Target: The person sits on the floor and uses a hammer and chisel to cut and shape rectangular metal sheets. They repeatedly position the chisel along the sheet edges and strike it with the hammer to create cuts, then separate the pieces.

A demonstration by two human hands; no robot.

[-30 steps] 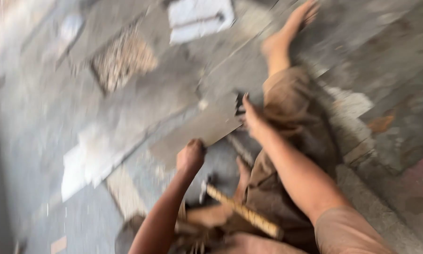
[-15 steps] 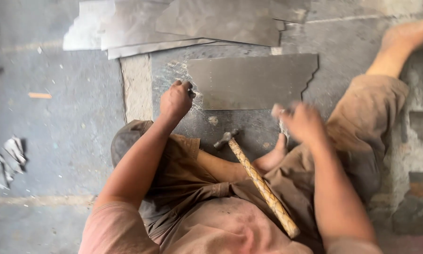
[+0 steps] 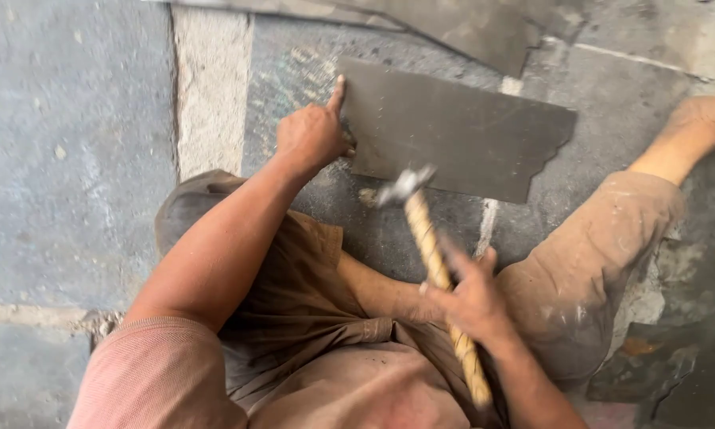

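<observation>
Hammer raised over a grey metal sheet on the floor

The right hand [image 3: 473, 298] has its fingers wrapped around the wooden handle of the hammer [image 3: 433, 254] — head above the sheet's near edge. The left hand [image 3: 314, 135] presses the metal sheet [image 3: 461, 131] at its left edge, fingers curled, one fingertip extended — the sheet lies flat on the concrete floor [image 3: 71, 159].

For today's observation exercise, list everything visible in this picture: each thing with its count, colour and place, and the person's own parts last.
metal sheet: one, dark grey, flat on the floor ahead of the person
stacked sheets: several, grey, top edge, count unclear
hammer: one, metal head, pale wrapped handle, head over the sheet's near edge
floor: grey concrete with pale patches
left hand: one, pressed on the sheet's left end, index finger extended
right hand: one, fingers around the hammer handle
legs: two, brown trousers, right foot bare
</observation>
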